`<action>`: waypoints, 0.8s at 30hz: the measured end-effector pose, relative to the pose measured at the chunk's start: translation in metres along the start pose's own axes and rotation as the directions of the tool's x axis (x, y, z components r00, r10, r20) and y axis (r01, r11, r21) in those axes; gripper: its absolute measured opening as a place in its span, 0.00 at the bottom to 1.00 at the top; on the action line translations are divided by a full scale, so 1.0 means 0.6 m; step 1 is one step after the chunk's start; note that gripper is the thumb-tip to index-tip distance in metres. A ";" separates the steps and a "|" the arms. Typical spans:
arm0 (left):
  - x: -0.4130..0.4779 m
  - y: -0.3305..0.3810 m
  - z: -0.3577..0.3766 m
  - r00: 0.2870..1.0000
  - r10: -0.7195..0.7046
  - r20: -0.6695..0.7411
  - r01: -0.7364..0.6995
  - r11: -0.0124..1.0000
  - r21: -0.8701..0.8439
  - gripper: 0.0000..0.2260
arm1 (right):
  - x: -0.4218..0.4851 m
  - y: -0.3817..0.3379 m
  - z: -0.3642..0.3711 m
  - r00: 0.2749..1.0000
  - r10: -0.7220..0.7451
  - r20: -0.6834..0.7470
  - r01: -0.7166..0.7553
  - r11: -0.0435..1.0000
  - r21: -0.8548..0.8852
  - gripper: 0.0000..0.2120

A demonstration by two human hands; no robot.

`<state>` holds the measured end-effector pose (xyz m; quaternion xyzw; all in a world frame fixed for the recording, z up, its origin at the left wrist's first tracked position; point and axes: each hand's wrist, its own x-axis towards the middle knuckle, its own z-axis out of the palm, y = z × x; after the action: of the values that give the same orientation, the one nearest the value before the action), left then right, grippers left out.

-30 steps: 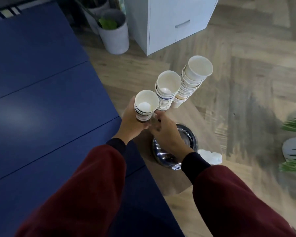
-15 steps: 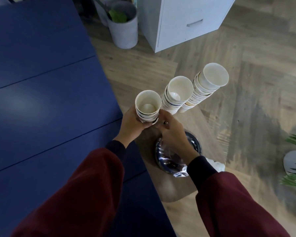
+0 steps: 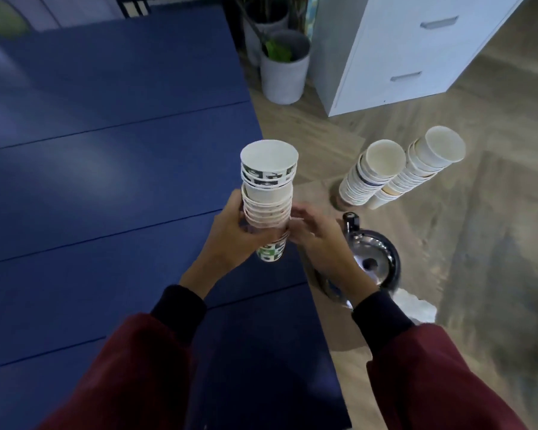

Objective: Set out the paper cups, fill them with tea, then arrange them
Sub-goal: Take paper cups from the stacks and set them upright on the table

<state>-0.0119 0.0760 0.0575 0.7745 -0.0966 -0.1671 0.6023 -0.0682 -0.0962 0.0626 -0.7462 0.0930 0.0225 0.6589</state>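
This looks like an office or a staff break corner. A white filing cabinet with flat metal drawer pulls stands against the far side, and two potted plants in pale round planters sit beside it on a wood-pattern herringbone floor. A long dark blue desk fills the left of the view. Next to it a small wooden side table carries tall stacks of paper cups and a shiny steel flask, like a self-serve drinks point.
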 end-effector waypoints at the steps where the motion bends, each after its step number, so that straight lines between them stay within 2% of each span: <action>1: -0.023 -0.009 -0.021 1.000 -0.023 -0.007 0.023 1.000 -0.009 0.31 | -0.010 -0.004 0.028 0.998 0.016 0.064 -0.017 1.000 0.010 0.13; 4: -0.104 -0.036 -0.088 0.995 -0.064 -0.075 0.059 0.996 -0.071 0.31 | -0.042 -0.006 0.119 0.983 0.039 0.179 -0.023 0.996 -0.091 0.13; 9: -0.224 -0.067 -0.205 0.975 -0.122 -0.188 0.096 0.985 -0.145 0.34 | -0.079 -0.024 0.254 0.953 0.119 0.280 -0.074 0.983 -0.167 0.07; 11: -0.263 -0.082 -0.262 0.965 -0.143 -0.219 0.114 0.984 -0.141 0.33 | -0.095 -0.038 0.317 0.947 0.109 0.301 -0.045 0.977 -0.210 0.06; 14: -0.314 -0.110 -0.349 0.945 -0.188 -0.267 0.157 0.979 -0.132 0.29 | -0.108 -0.054 0.408 0.950 0.060 0.307 0.010 0.976 -0.219 0.11; 18: -0.372 -0.142 -0.452 0.931 -0.225 -0.286 0.212 0.974 -0.075 0.26 | -0.114 -0.093 0.512 0.970 -0.015 0.242 0.052 0.987 -0.150 0.22; 20: -0.401 -0.157 -0.501 0.922 -0.249 -0.295 0.237 0.969 -0.076 0.26 | -0.117 -0.108 0.566 0.955 -0.065 0.290 0.109 0.984 -0.138 0.19; 22: -0.421 -0.167 -0.536 0.917 -0.267 -0.296 0.261 0.963 -0.062 0.27 | -0.121 -0.115 0.610 0.942 -0.074 0.326 0.120 0.985 -0.124 0.11; 24: -0.439 -0.177 -0.565 0.910 -0.284 -0.303 0.281 0.958 -0.053 0.28 | -0.123 -0.117 0.650 0.936 -0.089 0.340 0.153 0.974 -0.166 0.06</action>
<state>-0.1339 0.5007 0.0668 0.7942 0.1119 -0.1302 0.5829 -0.0941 0.3047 0.0920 -0.7956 -0.0676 0.1150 0.5910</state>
